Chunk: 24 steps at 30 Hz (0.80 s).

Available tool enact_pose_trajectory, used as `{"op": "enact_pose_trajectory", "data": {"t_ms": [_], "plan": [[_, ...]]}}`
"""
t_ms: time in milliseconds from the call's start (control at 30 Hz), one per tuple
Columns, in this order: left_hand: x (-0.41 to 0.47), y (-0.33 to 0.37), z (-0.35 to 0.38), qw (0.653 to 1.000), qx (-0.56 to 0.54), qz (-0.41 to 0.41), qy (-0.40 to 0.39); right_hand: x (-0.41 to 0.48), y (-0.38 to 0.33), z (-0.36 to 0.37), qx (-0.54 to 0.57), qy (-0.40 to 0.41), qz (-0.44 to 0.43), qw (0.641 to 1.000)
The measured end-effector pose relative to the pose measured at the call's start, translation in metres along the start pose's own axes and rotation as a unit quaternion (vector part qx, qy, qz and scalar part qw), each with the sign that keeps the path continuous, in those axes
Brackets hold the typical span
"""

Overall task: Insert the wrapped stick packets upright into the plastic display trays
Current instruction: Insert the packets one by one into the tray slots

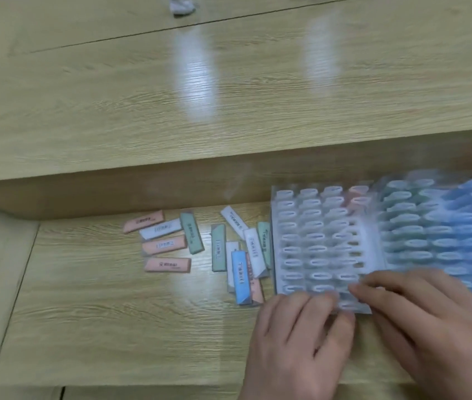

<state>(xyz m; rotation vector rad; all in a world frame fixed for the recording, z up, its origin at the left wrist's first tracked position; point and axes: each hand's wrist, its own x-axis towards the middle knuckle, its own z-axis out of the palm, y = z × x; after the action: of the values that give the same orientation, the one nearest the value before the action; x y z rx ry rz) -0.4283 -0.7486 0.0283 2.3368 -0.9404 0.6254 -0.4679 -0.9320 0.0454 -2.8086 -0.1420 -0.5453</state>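
Likely a packing or office workspace: pale wood-grain desk (113, 298) with raised shelf (229, 111).

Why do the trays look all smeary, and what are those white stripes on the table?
Head view: motion blur smears the display trays and both hands, left hand, right hand; the white stripes are lamp glare on the shiny table; the loose packets look sharper.

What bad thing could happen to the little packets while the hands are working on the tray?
1. Both hands, left hand and right hand, press on the near edge of the tray. If it slides left, it could push into the packets piled beside it.
2. Pushing too hard might tip the packets already standing in the tray.
3. The pink packets lie farther left and could get forgotten.
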Motion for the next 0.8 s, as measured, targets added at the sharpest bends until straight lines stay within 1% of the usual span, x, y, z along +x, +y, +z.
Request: {"op": "enact_pose_trajectory", "data": {"t_ms": [100, 167, 200, 267, 300, 333, 433, 533, 667, 733, 800], "plan": [[-0.011, -0.032, -0.018, 0.999, -0.025, -0.03, 0.007, 0.017, -0.024, -0.004, 0.02, 0.043, 0.038, 0.998], [-0.019, -0.068, -0.033, 0.996, -0.015, -0.089, 0.01, 0.038, -0.053, 0.002, 0.054, 0.057, 0.035, 0.996], [-0.022, -0.088, -0.04, 0.991, -0.002, -0.135, 0.008, 0.05, -0.069, 0.009, 0.071, 0.043, 0.024, 0.996], [-0.025, -0.129, -0.051, 0.97, 0.037, -0.239, -0.011, 0.077, -0.1, 0.034, 0.085, -0.012, -0.006, 0.996], [-0.026, -0.148, -0.055, 0.958, 0.057, -0.28, -0.031, 0.09, -0.114, 0.051, 0.085, -0.043, -0.016, 0.995], [-0.027, -0.163, -0.057, 0.949, 0.071, -0.302, -0.055, 0.104, -0.126, 0.069, 0.086, -0.071, -0.018, 0.994], [-0.033, -0.19, -0.059, 0.948, 0.074, -0.29, -0.108, 0.14, -0.153, 0.116, 0.076, -0.134, -0.015, 0.988], [-0.039, -0.199, -0.063, 0.954, 0.061, -0.273, -0.112, 0.161, -0.162, 0.148, 0.042, -0.178, -0.04, 0.982], [-0.048, -0.211, -0.072, 0.947, 0.069, -0.295, -0.104, 0.17, -0.161, 0.157, 0.01, -0.177, -0.04, 0.983], [-0.048, -0.215, -0.075, 0.941, 0.061, -0.312, -0.113, 0.173, -0.162, 0.154, -0.003, -0.2, -0.041, 0.979], [-0.045, -0.215, -0.077, 0.941, 0.046, -0.311, -0.123, 0.175, -0.163, 0.149, 0.016, -0.23, -0.022, 0.973]]}}
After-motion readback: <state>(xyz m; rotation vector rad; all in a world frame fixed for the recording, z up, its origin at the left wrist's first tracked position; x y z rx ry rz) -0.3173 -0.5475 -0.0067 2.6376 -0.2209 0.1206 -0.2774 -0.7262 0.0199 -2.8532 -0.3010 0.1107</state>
